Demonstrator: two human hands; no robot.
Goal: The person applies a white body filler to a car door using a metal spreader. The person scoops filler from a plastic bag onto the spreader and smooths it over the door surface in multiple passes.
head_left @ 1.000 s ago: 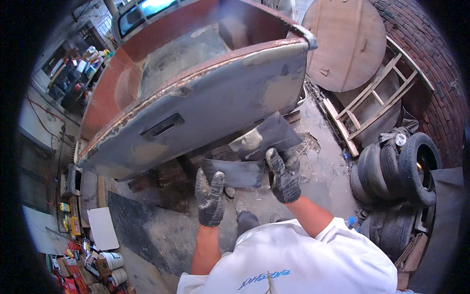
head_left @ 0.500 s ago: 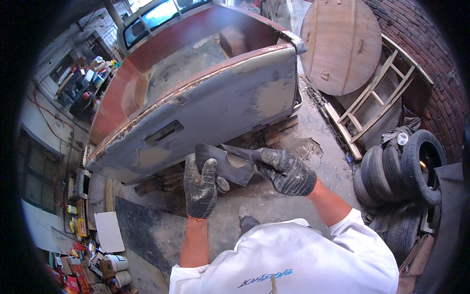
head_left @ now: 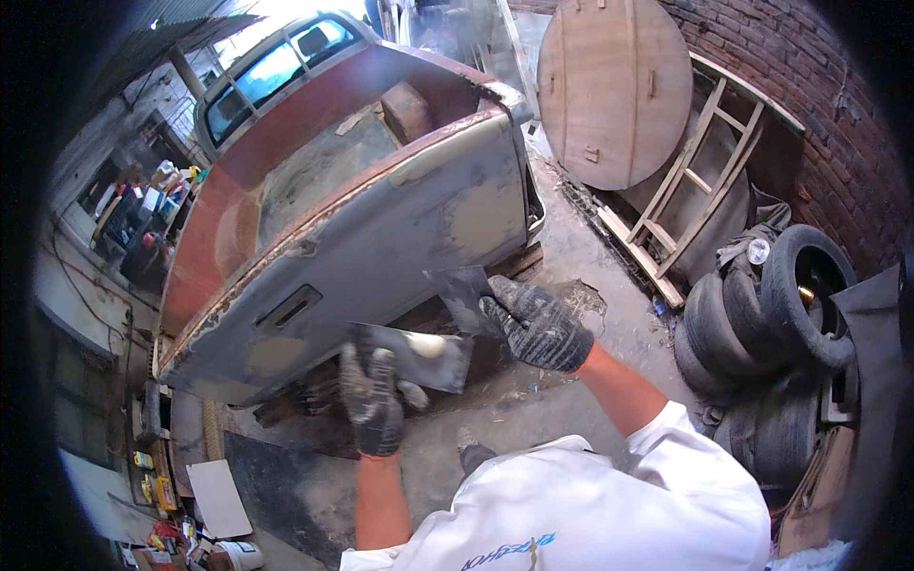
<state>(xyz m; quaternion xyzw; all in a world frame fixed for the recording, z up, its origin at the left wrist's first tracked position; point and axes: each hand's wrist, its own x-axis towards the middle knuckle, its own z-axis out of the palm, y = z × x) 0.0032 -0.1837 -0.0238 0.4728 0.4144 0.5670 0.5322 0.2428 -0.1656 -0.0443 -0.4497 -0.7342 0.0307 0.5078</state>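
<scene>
My left hand (head_left: 374, 404), in a dirty grey-black knit glove, grips a thin dark flat plate (head_left: 405, 369) with a pale cream lump of paste (head_left: 427, 344) on it. Above and to the right, my right hand (head_left: 545, 328), gloved alike, grips a second dark plate (head_left: 455, 293) at its right edge, tilted over the first. Both plates are held in front of a pickup tailgate (head_left: 381, 238), which is dull grey with beige patches, a recessed handle and a rust-worn top edge. Behind it, the truck bed (head_left: 219, 247) has red walls.
A round wooden board (head_left: 614, 86) and a wooden frame (head_left: 709, 181) lean by a brick wall (head_left: 809, 76). Stacked tyres (head_left: 714, 324) stand at the right. At the left are cluttered shelves (head_left: 157, 205), a white board (head_left: 217, 500), buckets and a dark mat (head_left: 281, 490) on the concrete floor.
The plates, overlapping half a second ago, are now more apart, the right one higher. The cream paste, on the right plate a second ago, now shows on the left one. My view has shifted.
</scene>
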